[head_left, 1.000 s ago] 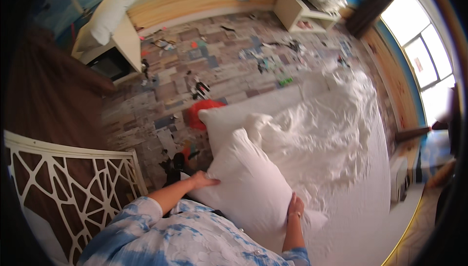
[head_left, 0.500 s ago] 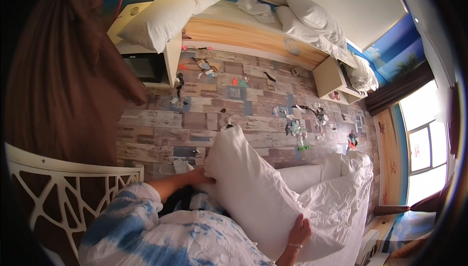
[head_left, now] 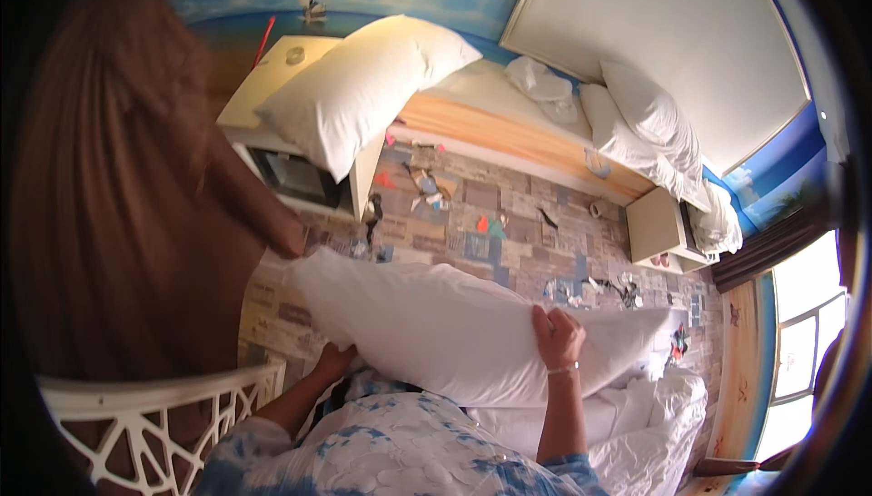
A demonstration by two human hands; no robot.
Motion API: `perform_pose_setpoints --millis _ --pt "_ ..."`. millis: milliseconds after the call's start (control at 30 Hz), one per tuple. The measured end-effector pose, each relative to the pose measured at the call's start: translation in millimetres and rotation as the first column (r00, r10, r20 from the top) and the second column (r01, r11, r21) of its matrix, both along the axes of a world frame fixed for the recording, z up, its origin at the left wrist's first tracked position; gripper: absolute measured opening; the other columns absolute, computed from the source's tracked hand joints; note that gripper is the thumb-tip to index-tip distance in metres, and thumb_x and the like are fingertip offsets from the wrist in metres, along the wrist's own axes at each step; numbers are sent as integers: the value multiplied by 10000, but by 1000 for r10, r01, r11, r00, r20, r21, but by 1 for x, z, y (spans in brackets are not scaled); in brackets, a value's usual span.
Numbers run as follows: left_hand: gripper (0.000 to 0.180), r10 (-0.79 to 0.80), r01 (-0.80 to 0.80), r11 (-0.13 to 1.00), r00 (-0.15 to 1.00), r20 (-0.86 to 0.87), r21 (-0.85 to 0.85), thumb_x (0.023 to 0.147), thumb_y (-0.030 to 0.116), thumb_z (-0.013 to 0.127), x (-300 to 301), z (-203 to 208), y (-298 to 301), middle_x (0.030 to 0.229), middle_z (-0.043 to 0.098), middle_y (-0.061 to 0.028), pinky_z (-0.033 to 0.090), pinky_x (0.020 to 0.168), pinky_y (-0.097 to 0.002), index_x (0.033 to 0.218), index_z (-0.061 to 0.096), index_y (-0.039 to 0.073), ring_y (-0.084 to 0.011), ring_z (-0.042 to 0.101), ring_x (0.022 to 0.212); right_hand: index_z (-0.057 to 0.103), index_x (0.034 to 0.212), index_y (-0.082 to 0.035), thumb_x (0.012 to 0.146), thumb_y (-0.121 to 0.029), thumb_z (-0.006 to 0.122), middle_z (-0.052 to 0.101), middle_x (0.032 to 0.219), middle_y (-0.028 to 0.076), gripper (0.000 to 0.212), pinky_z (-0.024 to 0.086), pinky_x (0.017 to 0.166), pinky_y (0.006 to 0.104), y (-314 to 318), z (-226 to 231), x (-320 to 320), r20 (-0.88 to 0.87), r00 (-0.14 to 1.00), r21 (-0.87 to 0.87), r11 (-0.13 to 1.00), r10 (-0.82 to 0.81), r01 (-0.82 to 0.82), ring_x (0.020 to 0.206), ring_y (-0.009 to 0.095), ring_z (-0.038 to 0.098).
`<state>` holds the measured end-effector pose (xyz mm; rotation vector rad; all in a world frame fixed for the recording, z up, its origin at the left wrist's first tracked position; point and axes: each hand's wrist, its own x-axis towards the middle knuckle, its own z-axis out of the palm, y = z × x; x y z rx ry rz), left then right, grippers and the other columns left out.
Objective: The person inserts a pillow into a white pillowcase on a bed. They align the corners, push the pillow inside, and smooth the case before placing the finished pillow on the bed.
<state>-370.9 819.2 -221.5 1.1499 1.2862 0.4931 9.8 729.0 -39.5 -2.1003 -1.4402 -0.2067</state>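
Note:
A large white pillow [head_left: 427, 323] is stretched crosswise in front of my body, off the floor. The fingers of my right hand [head_left: 559, 340] are closed on its upper edge, right of the middle. At its lower left edge my left hand [head_left: 337, 362] grips it, with the fingers partly hidden. The pillow's left corner hangs loose and slightly blurred beyond my left hand. Just below its right half lie a white mattress and a crumpled white sheet [head_left: 649, 428].
Another white pillow [head_left: 350, 87] leans over a cabinet [head_left: 241, 119] at the far left. More pillows [head_left: 640, 128] rest on a ledge at the back. Small litter is scattered over the patchwork floor [head_left: 509, 187]. A brown curtain [head_left: 118, 251] and a white lattice panel [head_left: 173, 405] stand on my left.
The pillow has swung from a slanted hold at my right side to lying crosswise before me. My right hand has risen onto its upper edge, and my left hand has lowered slightly.

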Motion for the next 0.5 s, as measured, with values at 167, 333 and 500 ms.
perform_pose_setpoints --millis 167,333,500 --pt "442 184 -185 983 971 151 -13 897 273 562 48 -9 100 1176 594 -154 439 918 -368 1219 527 -28 -258 567 1074 468 519 -100 812 -260 694 487 513 87 403 391 432 386 219 62 43 243 904 125 913 352 -389 459 279 503" --pt "408 395 -396 903 615 683 -166 978 287 435 111 98 244 1305 513 -102 395 1013 -372 1282 469 17 -251 491 1193 527 564 -109 812 -336 671 540 592 61 366 437 540 397 429 192 40 549 775 333 768 314 -547 587 261 557" --pt "487 396 -485 863 473 787 -143 982 377 440 131 205 429 1321 510 -121 405 1035 -426 1320 441 28 -274 493 1210 605 977 -79 789 -328 694 554 1071 107 325 403 884 421 581 251 18 403 888 623 643 224 -445 993 313 514"
